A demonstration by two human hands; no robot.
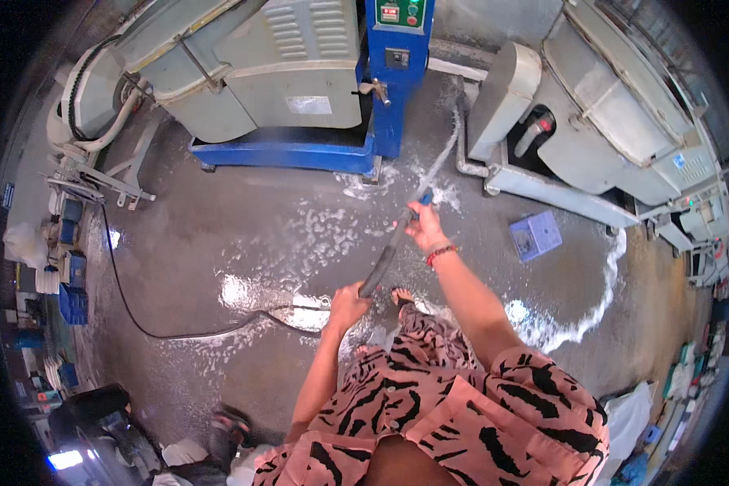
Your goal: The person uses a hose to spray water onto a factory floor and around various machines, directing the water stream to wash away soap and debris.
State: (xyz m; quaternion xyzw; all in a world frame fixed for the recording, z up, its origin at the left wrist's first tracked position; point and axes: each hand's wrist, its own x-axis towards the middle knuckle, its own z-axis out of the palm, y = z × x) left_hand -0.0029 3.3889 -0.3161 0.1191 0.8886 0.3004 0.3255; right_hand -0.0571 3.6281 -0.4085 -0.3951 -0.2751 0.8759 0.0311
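Note:
Both my hands grip a thick grey hose (387, 261) that slants away from me above the wet floor. My left hand (350, 308) is closed round its nearer part. Farther along, my right hand (424, 228), with a red bracelet at the wrist, is closed near the front end, by a blue nozzle (427, 197). A jet of water (444, 154) shoots from there toward the floor between two machines. White foam (320, 235) lies in patches on the grey floor (186, 235). My fingers partly hide the nozzle.
A grey machine on a blue base (283, 155) stands ahead, beside a blue control post (395, 89). Another grey machine (603, 97) is at the right. A purple-blue crate (536, 236) sits on the floor. A thin black hose (178, 335) trails left. Another person's foot (232, 421) shows lower left.

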